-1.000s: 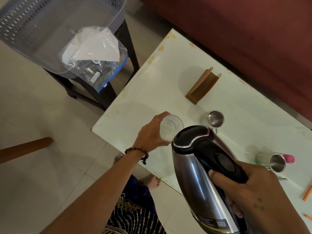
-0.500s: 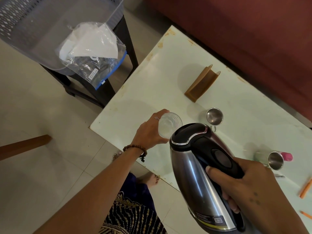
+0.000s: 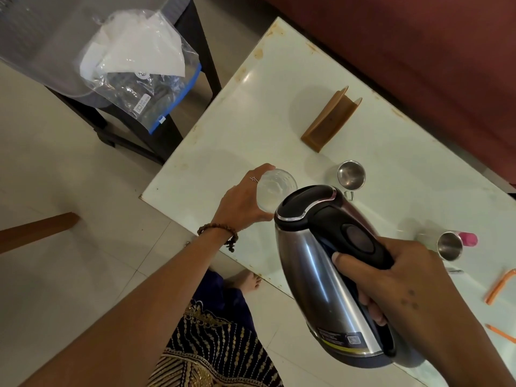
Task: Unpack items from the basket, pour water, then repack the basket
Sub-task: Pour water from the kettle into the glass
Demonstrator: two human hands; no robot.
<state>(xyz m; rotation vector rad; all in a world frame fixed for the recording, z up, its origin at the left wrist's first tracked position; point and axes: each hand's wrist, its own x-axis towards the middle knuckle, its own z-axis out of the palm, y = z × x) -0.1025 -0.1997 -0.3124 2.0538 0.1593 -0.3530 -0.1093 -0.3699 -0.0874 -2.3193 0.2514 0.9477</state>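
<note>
My right hand grips the black handle of a steel electric kettle, tilted with its lid end toward a clear glass. My left hand holds that glass near the white table's front left corner. Water shows inside the glass. The grey plastic basket stands on a dark stool at the upper left, with a clear bag of white and dark items hanging over its rim.
On the table stand a brown holder, a small steel cup, and a second steel cup beside a pink item. Orange sticks lie at the right edge. A red sofa runs behind.
The kettle and glass hold nearly the same pose. The view has drifted slightly, so the basket and table sit a little higher and further left in frame.
</note>
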